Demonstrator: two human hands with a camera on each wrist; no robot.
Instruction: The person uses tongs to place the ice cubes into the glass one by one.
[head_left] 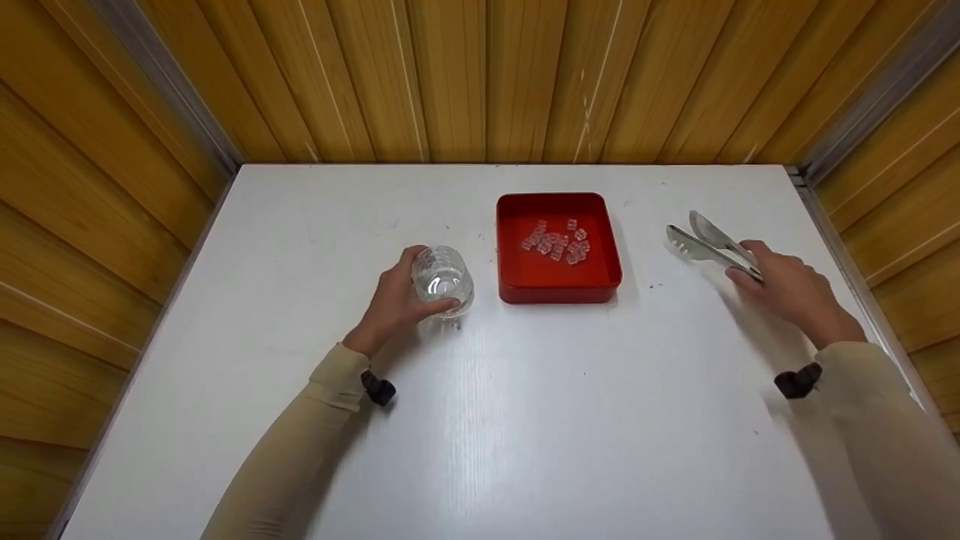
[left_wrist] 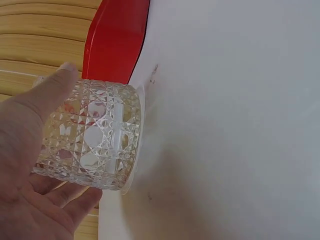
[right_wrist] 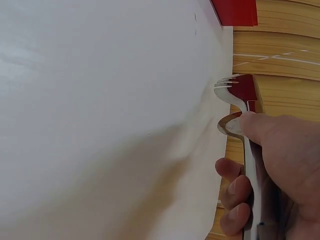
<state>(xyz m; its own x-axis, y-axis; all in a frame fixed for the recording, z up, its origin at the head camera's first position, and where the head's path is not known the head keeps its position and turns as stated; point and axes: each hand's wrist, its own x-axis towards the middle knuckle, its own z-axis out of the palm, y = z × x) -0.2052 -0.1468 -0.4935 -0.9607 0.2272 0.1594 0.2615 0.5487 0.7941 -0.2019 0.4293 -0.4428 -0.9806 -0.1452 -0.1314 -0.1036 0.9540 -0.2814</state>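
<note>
My left hand (head_left: 399, 298) grips a clear cut-glass tumbler (head_left: 442, 281), thumb on the near side and fingers round the far side. In the left wrist view the tumbler (left_wrist: 92, 135) shows a diamond-patterned wall, its base right at the white tabletop. At the right, my right hand (head_left: 795, 289) holds metal serving tongs (head_left: 709, 244), their two ends spread apart and pointing to the far left. One end is fork-shaped and the other spoon-like in the right wrist view, where thumb and curled fingers wrap the tongs (right_wrist: 250, 165). Between the hands stands a red square tray (head_left: 559, 294) with several clear cubes (head_left: 556, 244) in it.
The white table (head_left: 480, 420) runs back to a yellow wood-panelled wall (head_left: 517, 82), with panels on both sides too. The tray's raised walls stand just right of the tumbler. Tiny dark specks (head_left: 654, 286) lie on the tabletop.
</note>
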